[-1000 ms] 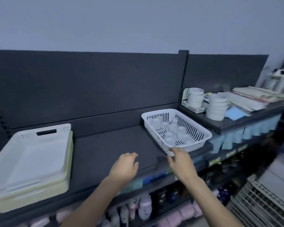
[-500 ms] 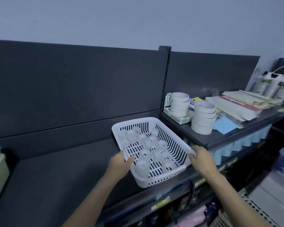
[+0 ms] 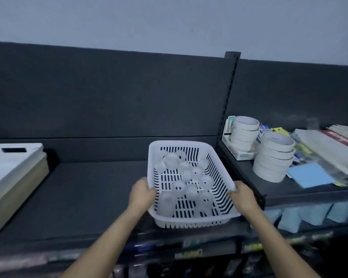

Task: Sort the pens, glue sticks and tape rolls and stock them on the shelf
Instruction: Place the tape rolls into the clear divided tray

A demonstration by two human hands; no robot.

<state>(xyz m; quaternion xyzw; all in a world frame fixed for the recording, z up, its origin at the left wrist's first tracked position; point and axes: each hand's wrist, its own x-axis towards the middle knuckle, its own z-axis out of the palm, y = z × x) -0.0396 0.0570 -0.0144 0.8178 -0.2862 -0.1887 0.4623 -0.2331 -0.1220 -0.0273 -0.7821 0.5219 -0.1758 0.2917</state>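
A white slotted plastic basket (image 3: 191, 222) sits on the dark shelf (image 3: 84, 189), its near end over the front edge. Inside lie several small clear tape rolls (image 3: 178, 187). My left hand (image 3: 142, 192) grips the basket's left rim, and my right hand (image 3: 242, 195) grips its right rim. Two stacks of large white tape rolls (image 3: 273, 157) stand on the neighbouring shelf section to the right.
Stacked white and cream trays (image 3: 10, 173) lie at the shelf's left end. To the right, blue paper (image 3: 311, 175) and piled books or papers (image 3: 329, 145) crowd the higher shelf. An upright post (image 3: 228, 93) divides the sections. Lower shelves hold blurred goods.
My hands went from reaching toward the basket to gripping both its side rims. The basket now lies turned straighter and nearer the front edge.
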